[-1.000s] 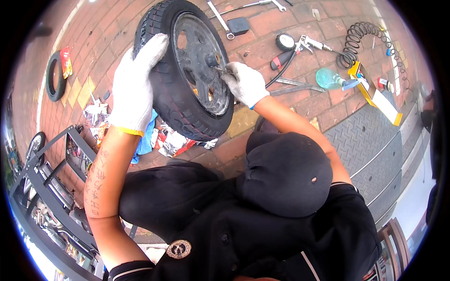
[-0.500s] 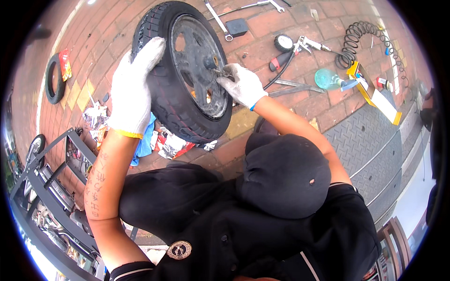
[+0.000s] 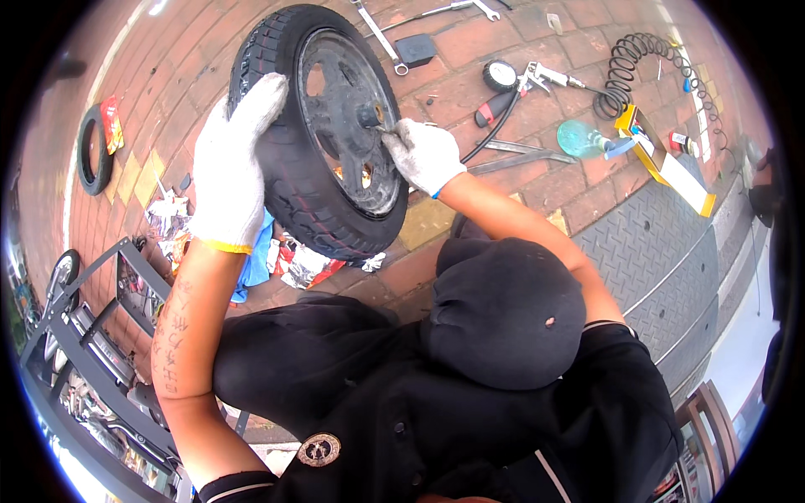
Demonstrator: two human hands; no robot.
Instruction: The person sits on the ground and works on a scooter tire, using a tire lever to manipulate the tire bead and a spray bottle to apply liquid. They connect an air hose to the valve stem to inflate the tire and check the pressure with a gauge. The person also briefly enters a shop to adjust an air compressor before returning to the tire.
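Note:
A black tyre [image 3: 293, 201] on a dark spoked rim [image 3: 331, 92] stands tilted over torn foil wrappers [image 3: 310, 264] and a blue cloth [image 3: 256, 260]. My left hand [image 3: 231, 163], in a white knit glove, grips the tyre's tread along its left side, thumb raised along the upper sidewall. My right hand [image 3: 423, 155], also gloved, is closed at the rim beside the hub [image 3: 369, 116], fingertips pinched on something small that I cannot make out.
Right of the wheel lie spanners [image 3: 377, 38], a gauged air gun [image 3: 537, 71] with coiled hose [image 3: 629, 67], tyre levers [image 3: 524, 159], a green bottle [image 3: 579, 138] and a yellow box [image 3: 679, 180]. Left are another tyre [image 3: 90, 155] and a metal frame [image 3: 75, 327]. A tread plate [image 3: 646, 260] lies right.
The wheel and both my gloved hands have shifted slightly left. My left thumb sits a little lower. My right hand stays at the hub area.

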